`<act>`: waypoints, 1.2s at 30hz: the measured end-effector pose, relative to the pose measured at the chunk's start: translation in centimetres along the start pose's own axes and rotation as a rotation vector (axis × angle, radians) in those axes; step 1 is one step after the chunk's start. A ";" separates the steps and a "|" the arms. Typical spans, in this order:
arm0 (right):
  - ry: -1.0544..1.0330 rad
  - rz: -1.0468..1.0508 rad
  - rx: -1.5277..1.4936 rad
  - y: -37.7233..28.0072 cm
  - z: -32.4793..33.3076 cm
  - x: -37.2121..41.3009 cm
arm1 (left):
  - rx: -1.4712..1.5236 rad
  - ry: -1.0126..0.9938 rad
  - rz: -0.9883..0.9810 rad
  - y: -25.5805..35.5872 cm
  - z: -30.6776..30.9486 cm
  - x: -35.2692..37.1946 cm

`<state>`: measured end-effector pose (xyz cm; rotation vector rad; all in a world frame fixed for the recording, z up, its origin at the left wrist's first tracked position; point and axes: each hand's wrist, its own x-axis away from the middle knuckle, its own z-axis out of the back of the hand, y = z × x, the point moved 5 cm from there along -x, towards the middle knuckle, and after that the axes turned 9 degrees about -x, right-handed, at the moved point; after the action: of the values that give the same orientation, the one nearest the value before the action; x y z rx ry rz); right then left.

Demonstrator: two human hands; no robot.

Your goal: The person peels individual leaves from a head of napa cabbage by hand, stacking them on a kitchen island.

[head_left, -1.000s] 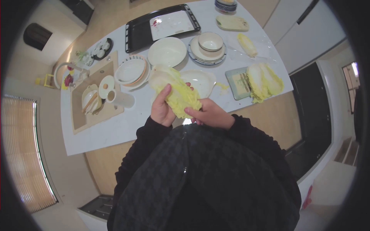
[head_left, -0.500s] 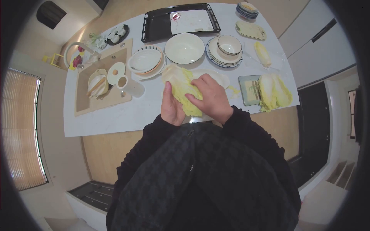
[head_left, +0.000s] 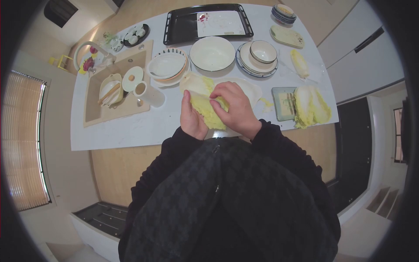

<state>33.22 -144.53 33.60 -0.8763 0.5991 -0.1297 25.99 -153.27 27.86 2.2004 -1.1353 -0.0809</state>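
Note:
I hold a pale yellow napa cabbage piece (head_left: 204,105) over the near edge of the white counter (head_left: 131,126). My left hand (head_left: 192,120) grips its left side from below, thumb up along the leaf. My right hand (head_left: 235,109) lies over its right side, fingers curled on the leaves. The cabbage's white stem end points away from me, above a white oval dish (head_left: 251,89) that my right hand partly hides.
More cut cabbage (head_left: 310,106) lies right, beside a small square plate (head_left: 283,103); another piece (head_left: 300,63) sits further back. Bowls (head_left: 212,53), stacked plates (head_left: 257,56) and a black tray (head_left: 183,26) fill the far side. A sink (head_left: 113,94) with dishes and a cup (head_left: 148,94) is left.
My right hand slid from the cabbage's near end up over its leaves and curled its fingers on them. The cabbage dropped lower toward the counter. The camera view shifted slightly.

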 end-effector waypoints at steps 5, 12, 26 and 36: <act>0.313 -0.268 -0.521 0.4 3.2 -1.3 | -0.163 0.081 0.022 0.5 1.4 0.0; 0.576 -0.521 -0.670 6.2 5.3 -0.2 | -0.142 0.226 -0.071 3.7 5.0 0.9; 0.193 -0.769 -0.583 11.6 -4.6 2.3 | -0.071 0.363 -0.009 3.6 8.7 2.9; -0.124 -0.455 -0.144 7.2 -2.9 -0.3 | -0.057 0.155 0.032 3.3 7.1 2.6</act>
<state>30.47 -141.76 26.94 -1.1422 0.2877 -0.4445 22.92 -160.23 24.80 2.0985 -1.0689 0.0695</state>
